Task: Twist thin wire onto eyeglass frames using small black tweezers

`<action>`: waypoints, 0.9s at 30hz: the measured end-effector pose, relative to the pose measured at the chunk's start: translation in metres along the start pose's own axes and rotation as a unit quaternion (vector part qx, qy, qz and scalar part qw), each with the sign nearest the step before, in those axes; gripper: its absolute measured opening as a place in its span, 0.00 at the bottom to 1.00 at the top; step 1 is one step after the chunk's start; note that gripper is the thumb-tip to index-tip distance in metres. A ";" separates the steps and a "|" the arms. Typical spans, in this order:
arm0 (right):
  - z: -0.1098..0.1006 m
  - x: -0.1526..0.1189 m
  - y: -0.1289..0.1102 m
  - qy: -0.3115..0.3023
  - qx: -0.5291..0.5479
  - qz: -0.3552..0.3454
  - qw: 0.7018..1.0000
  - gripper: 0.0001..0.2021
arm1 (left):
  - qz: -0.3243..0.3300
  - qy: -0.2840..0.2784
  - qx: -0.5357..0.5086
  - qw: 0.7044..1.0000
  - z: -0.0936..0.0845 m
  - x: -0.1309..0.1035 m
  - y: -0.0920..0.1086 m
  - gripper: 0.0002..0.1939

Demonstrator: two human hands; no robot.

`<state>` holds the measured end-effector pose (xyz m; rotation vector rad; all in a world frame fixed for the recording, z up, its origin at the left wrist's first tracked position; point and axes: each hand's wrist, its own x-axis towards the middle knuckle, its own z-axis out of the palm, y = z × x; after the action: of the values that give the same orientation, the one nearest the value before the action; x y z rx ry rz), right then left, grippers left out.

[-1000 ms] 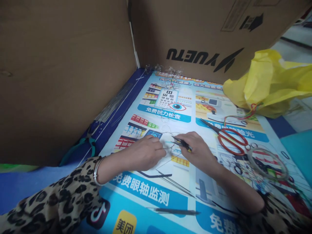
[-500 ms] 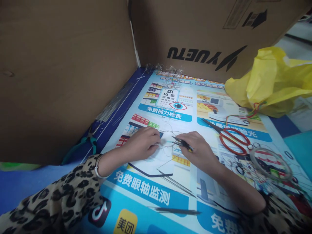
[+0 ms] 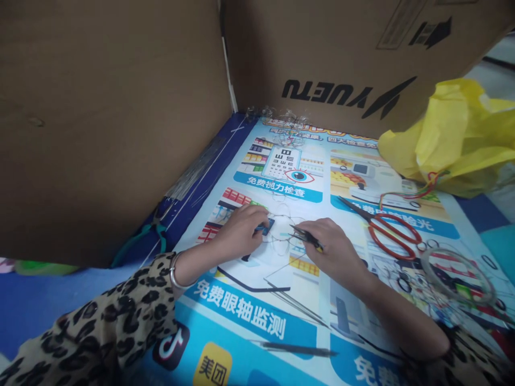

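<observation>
My right hand (image 3: 330, 244) is closed around small pliers (image 3: 308, 237) with dark jaws and a bit of yellow on the handle. The jaws point left and look slightly parted, beside a thin wire shape (image 3: 280, 241) with curved loops, lying on the printed poster. Whether the jaws touch the wire is too fine to see. On the wire's left side rests my left hand (image 3: 243, 231), its fingers curled but with a gap between thumb and fingertips where the print shows through. Nothing is visible in that gap. Several straight dark wires (image 3: 298, 305) lie nearer to me.
Red-handled scissors (image 3: 392, 233), a coil of clear line (image 3: 458, 276) and tangled small parts lie right. A yellow bag (image 3: 446, 139) stands behind them. Teal pliers (image 3: 147, 236) and cut wires (image 3: 193, 174) are at left. Cardboard walls (image 3: 116, 118) close off the left and back.
The view has shifted slightly, so everything sits a little further right. My left thumb and fingers have parted at the wire. My right hand keeps its hold on the pliers.
</observation>
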<state>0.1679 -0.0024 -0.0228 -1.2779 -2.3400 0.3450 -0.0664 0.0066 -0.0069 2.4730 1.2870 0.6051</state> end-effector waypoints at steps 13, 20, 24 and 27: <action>0.003 0.000 -0.001 0.008 -0.010 0.013 1.000 0.18 | 0.012 0.025 -0.029 0.999 0.006 0.005 0.003 0.19; 0.003 0.000 -0.002 0.010 -0.005 0.008 1.000 0.19 | -0.014 0.024 -0.038 0.999 0.006 0.005 0.003 0.19; 0.001 0.000 -0.002 0.017 0.005 -0.004 1.000 0.16 | -0.006 0.026 -0.039 0.999 0.006 0.005 0.001 0.19; 0.000 -0.001 -0.004 0.044 0.022 -0.008 0.999 0.13 | 0.005 0.029 -0.043 0.999 0.007 0.004 -0.003 0.18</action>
<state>0.1660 -0.0055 -0.0211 -1.2274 -2.2560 0.3255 -0.0634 0.0110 -0.0132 2.4105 1.2423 0.7256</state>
